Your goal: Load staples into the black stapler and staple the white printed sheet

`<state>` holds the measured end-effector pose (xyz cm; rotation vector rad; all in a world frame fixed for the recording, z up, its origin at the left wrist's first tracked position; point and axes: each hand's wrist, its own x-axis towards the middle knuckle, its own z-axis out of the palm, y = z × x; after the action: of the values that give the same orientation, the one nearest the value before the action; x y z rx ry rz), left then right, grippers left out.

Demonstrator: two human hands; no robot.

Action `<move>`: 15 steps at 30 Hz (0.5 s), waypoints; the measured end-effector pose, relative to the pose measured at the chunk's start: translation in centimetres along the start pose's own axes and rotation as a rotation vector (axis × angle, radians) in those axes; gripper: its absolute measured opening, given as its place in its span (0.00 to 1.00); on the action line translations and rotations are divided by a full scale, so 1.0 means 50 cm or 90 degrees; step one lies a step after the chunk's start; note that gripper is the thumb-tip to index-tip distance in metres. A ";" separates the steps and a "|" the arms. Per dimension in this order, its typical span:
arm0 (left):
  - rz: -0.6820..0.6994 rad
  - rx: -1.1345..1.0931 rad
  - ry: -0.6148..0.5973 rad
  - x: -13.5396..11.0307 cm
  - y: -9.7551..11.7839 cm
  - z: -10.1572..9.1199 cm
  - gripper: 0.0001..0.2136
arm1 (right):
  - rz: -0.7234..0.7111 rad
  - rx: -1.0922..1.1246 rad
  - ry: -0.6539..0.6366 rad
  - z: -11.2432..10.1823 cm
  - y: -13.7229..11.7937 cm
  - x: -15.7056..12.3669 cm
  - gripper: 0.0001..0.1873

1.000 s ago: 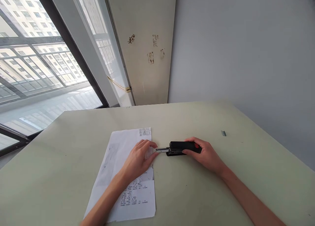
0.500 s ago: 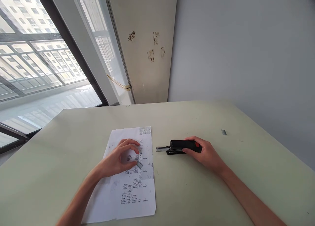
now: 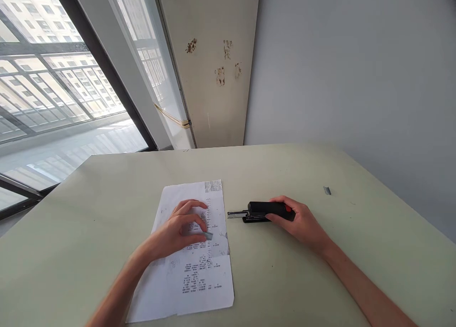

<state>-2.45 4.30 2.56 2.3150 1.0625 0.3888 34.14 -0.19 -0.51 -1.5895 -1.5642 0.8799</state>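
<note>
A black stapler [image 3: 261, 210] with a red spot lies on the pale green table [image 3: 320, 270], its metal staple tray pulled out toward the left. My right hand [image 3: 302, 222] grips the stapler's rear end. My left hand [image 3: 178, 229] hovers over a printed white sheet of paper [image 3: 194, 270], thumb and fingers pinched on a small grey strip of staples [image 3: 207, 235]. The strip is just above the paper, a short way left of the stapler's open tray.
Another small grey strip of staples [image 3: 327, 190] lies on the table to the far right. A large window [image 3: 53, 80] fills the left side, a stained cream panel [image 3: 210, 65] and a grey wall stand behind the table.
My left hand drew back from the stapler's tray to over the paper and now pinches a grey staple strip. My right hand stays on the stapler.
</note>
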 end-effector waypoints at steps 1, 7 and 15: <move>-0.003 -0.011 0.010 0.001 -0.002 0.002 0.05 | 0.001 -0.002 0.000 0.000 0.000 0.000 0.18; -0.095 -0.044 0.120 0.010 0.002 0.011 0.11 | -0.005 -0.009 -0.006 0.000 -0.003 -0.002 0.19; -0.139 -0.076 0.154 0.014 0.021 0.022 0.13 | -0.010 -0.021 -0.008 -0.001 -0.002 -0.002 0.20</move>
<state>-0.84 3.86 2.33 2.0578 1.3549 0.6375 34.13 -0.30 -0.37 -1.5955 -1.6049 0.8612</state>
